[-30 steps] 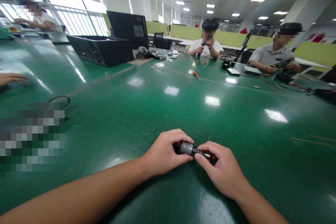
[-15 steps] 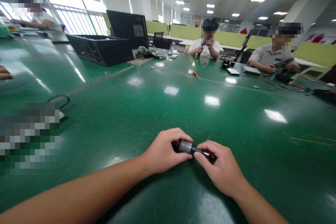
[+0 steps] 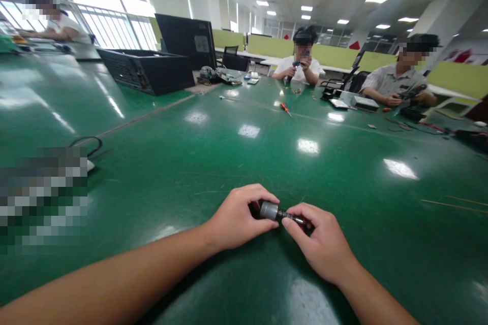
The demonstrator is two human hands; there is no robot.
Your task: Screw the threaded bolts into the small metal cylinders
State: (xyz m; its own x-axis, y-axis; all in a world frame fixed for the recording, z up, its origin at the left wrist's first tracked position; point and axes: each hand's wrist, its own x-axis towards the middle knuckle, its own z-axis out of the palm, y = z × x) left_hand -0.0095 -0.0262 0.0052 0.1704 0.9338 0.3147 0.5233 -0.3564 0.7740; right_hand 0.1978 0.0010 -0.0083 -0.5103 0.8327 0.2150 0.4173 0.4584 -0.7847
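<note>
Low in the middle of the head view, a small grey metal cylinder with a dark, coil-wrapped shaft [image 3: 270, 210] lies sideways between my hands. My left hand [image 3: 242, 218] grips the cylinder end, thumb below and fingers above. On the shaft side, my right hand [image 3: 318, 236] pinches the thin part between thumb and fingertips. A bright tip of the shaft shows past the right thumb. The cylinder's far left end is partly hidden by my left fingers. Both hands are just above or on the green table [image 3: 183, 162]; which of the two I cannot tell.
An orange screwdriver [image 3: 284, 108] lies farther back. An open black case [image 3: 148, 71] stands back left, with circuit parts [image 3: 217, 76] beside it. A blurred-out object [image 3: 41, 183] sits at left. Thin rods [image 3: 453, 205] lie at right. Several people work around the table.
A hand at the left edge has gone out of view. My hands and the cylinder have hardly moved.
</note>
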